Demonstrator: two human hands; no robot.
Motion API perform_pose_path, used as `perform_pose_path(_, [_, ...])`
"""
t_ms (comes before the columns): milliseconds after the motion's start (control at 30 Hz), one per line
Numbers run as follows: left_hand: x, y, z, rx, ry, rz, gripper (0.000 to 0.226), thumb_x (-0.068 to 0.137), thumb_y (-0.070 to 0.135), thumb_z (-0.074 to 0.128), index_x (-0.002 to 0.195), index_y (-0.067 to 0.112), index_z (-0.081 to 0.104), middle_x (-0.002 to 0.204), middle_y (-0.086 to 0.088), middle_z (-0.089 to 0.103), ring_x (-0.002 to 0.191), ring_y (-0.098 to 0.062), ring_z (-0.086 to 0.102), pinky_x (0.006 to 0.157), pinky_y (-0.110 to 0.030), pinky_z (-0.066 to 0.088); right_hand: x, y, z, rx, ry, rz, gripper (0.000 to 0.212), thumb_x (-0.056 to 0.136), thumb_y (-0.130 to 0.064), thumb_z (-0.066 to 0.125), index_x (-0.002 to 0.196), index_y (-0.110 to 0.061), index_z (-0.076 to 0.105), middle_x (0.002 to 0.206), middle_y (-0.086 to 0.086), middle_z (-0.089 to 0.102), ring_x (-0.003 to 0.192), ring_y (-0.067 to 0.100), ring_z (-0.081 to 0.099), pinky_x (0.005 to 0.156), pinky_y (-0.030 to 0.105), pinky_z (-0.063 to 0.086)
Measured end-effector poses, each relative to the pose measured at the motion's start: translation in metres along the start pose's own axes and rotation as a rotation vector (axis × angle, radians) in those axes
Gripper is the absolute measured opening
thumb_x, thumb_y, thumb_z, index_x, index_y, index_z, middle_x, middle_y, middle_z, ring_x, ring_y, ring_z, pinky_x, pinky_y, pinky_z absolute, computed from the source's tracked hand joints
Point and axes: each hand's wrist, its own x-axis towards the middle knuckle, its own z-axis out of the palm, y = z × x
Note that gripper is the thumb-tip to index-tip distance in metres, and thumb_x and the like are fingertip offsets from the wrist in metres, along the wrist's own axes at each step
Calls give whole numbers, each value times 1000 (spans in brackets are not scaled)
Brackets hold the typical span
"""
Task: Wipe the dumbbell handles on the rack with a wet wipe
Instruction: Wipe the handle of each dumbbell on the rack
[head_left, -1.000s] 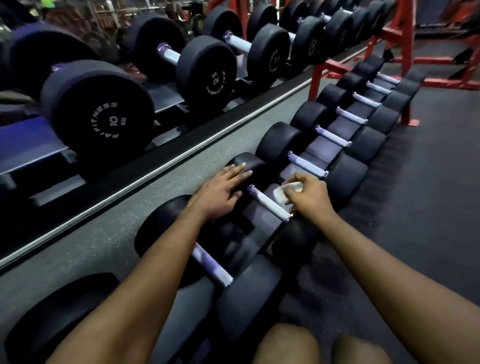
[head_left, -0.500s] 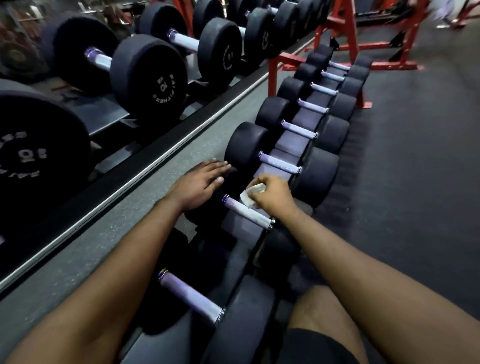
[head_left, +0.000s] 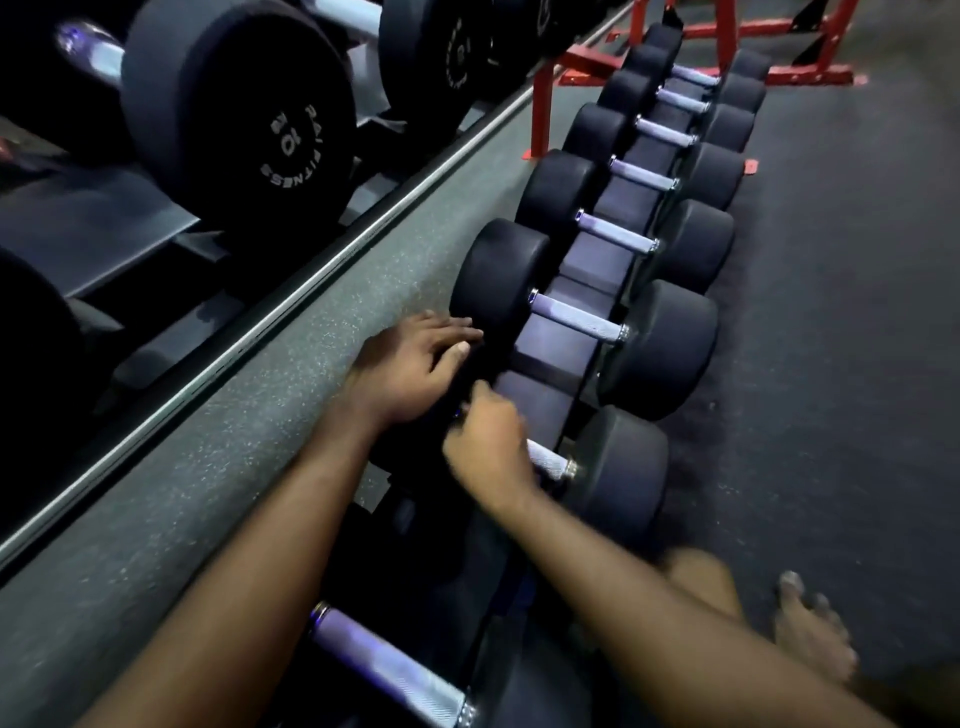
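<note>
With the right hand curled round the handle (wipe hidden under its fingers) and the left hand flat, fingers together, just beside, I judged full-length twisting strokes best.

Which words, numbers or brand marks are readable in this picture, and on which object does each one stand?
"10": white print on the end face of the large black round dumbbell head at upper left.
"FITNESS": white, curved along the rim of the same face, turned sideways.
A short word beside it, perhaps "RAJ": too unclear to confirm.
White marks on the next black dumbbell head behind it: too blurred to read.
</note>
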Motion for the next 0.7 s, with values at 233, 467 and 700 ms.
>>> perform_pose_path(233, [-4,-3,2,-63,85,-22,37,95,35,46,119,27,73,130,11,65,125,-5,55,105,-22,42,-19,2,21,-399,-127,-143,100,70,-28,71,147,10,18,145,24,32,132,37,34,115,44,23])
perform_pose_path(467, [-3,-2,2,-61,95,-13,39,93,36,44,116,25,74,127,8,67,122,-9,58,101,-31,48,3,5,13,-361,-204,-69,83,75,-38,71,137,3,33,134,19,45,121,34,44,105,41,31])
perform_pose_path(700, [-5,2,1,-57,116,-11,39,92,38,44,116,27,73,127,9,67,122,-10,59,99,-33,49,-18,8,16,-510,-126,-209,117,70,-44,75,148,12,8,145,26,29,131,38,31,119,45,15])
